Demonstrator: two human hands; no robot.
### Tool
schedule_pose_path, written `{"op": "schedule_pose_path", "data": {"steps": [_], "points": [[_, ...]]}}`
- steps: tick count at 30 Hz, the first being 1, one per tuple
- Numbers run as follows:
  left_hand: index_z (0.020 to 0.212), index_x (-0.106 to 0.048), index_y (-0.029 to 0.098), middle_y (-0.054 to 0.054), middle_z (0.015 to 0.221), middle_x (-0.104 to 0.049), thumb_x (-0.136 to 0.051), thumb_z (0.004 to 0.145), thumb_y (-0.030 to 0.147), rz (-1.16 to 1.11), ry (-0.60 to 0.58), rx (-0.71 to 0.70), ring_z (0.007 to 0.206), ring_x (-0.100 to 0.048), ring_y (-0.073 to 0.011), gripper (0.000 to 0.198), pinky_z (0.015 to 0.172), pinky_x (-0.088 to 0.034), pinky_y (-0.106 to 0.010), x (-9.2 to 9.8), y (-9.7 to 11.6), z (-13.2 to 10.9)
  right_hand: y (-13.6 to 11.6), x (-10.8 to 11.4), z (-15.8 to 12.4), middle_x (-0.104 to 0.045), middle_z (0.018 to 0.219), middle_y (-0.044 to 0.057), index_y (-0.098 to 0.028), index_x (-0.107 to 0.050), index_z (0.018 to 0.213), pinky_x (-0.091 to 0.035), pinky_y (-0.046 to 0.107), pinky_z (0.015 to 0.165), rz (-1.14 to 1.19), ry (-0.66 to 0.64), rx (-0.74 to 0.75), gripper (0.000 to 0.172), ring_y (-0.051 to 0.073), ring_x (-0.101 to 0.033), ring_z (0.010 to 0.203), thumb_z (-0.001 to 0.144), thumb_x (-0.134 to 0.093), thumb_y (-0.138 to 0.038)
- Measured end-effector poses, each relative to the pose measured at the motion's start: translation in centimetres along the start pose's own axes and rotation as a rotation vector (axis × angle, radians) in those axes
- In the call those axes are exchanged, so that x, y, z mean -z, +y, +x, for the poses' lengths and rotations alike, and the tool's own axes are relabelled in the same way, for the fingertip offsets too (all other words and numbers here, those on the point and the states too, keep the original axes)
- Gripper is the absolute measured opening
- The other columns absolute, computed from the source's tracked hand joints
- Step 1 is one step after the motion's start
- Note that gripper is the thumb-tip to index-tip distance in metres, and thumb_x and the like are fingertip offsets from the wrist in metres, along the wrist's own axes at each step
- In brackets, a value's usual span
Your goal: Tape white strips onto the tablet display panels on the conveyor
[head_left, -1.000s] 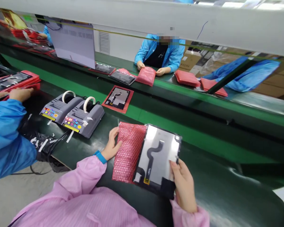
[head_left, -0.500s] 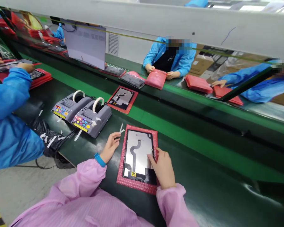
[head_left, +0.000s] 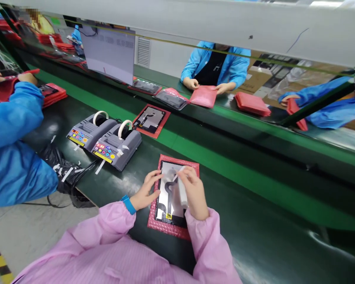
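Observation:
A tablet screen panel (head_left: 162,200), silver-backed with a dark curved ribbon cable (head_left: 169,193), lies on a red bubble-wrap bag (head_left: 165,228) in front of me. My right hand (head_left: 193,193) is closed in a pinch above the panel's right side, on a whitish translucent film (head_left: 182,193) that curls up over the panel. The hand and film cover part of that side. My left hand (head_left: 146,192) reaches to the panel's left edge, fingers and thumb apart. Whether a thin tape strip still sticks to its fingers is not clear.
Two grey tape dispensers (head_left: 116,148) stand left, a white strip (head_left: 100,167) sticking out of the nearer one. Another panel on a red bag (head_left: 150,118) lies on the green belt. A co-worker's blue sleeve (head_left: 14,114) is at far left; another person (head_left: 215,71) sits opposite.
My right hand has moved up and left over the panel and now lifts a translucent film. My left hand has come right to the panel's edge; its tape strips no longer show clearly.

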State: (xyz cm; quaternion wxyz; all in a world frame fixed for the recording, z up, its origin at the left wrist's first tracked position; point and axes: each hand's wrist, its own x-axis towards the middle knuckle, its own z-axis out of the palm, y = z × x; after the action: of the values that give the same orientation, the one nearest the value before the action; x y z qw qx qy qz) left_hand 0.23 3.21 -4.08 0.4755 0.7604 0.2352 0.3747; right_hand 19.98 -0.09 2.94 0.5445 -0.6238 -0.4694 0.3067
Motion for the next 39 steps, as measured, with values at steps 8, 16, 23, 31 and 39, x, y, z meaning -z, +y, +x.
{"op": "schedule_pose_path", "data": {"steps": [8,16,23,31,39], "points": [[0.133,-0.055,0.033,-0.008,0.148,-0.03,-0.048,0.089,0.01,0.438,-0.03,-0.02,0.143,-0.017,-0.0341,0.05,0.116,-0.023,-0.06,-0.4,0.8,-1.3,3.6,1.3,-1.4,-0.061,0.1,0.006,-0.025,-0.075,0.073,-0.04,0.042,0.093,-0.35,-0.12,-0.097,0.035,0.025,-0.055,0.098,0.077,-0.065,-0.058],[0.121,-0.064,0.032,-0.007,0.142,-0.039,-0.052,0.086,0.01,0.62,-0.049,-0.002,0.14,-0.022,-0.0358,0.043,0.115,-0.02,-0.066,-0.7,0.8,-1.6,5.0,-0.2,-3.2,-0.063,0.11,0.006,-0.028,-0.077,0.078,-0.031,0.045,0.092,-0.569,-0.138,-0.1,0.034,0.029,-0.048,0.108,0.085,-0.059,-0.055],[0.118,-0.066,0.033,-0.006,0.14,-0.042,-0.056,0.089,0.019,0.808,-0.134,-0.061,0.137,-0.024,-0.036,0.033,0.114,-0.019,-0.069,-1.0,1.5,-1.6,4.8,-0.9,-3.2,-0.062,0.113,0.005,-0.03,-0.077,0.082,-0.027,0.042,0.085,-0.657,-0.135,-0.093,0.035,0.029,-0.048,0.108,0.09,-0.054,-0.054],[0.123,-0.063,0.036,-0.005,0.141,-0.043,-0.057,0.09,0.025,0.862,-0.185,-0.079,0.136,-0.026,-0.037,0.036,0.113,-0.018,-0.071,-1.1,1.8,-1.5,4.8,-1.1,-3.3,-0.063,0.111,0.005,-0.028,-0.077,0.083,-0.027,0.042,0.084,-0.661,-0.115,-0.067,0.036,0.028,-0.049,0.105,0.092,-0.052,-0.053],[0.12,-0.066,0.034,-0.005,0.142,-0.045,-0.059,0.089,0.027,0.872,-0.205,-0.066,0.135,-0.028,-0.0369,0.033,0.113,-0.016,-0.071,-1.1,2.0,-1.2,5.0,-1.1,-3.3,-0.063,0.109,0.005,-0.028,-0.076,0.082,-0.028,0.042,0.088,-0.637,-0.112,-0.033,0.031,0.028,-0.05,0.104,0.09,-0.057,-0.051]]}}
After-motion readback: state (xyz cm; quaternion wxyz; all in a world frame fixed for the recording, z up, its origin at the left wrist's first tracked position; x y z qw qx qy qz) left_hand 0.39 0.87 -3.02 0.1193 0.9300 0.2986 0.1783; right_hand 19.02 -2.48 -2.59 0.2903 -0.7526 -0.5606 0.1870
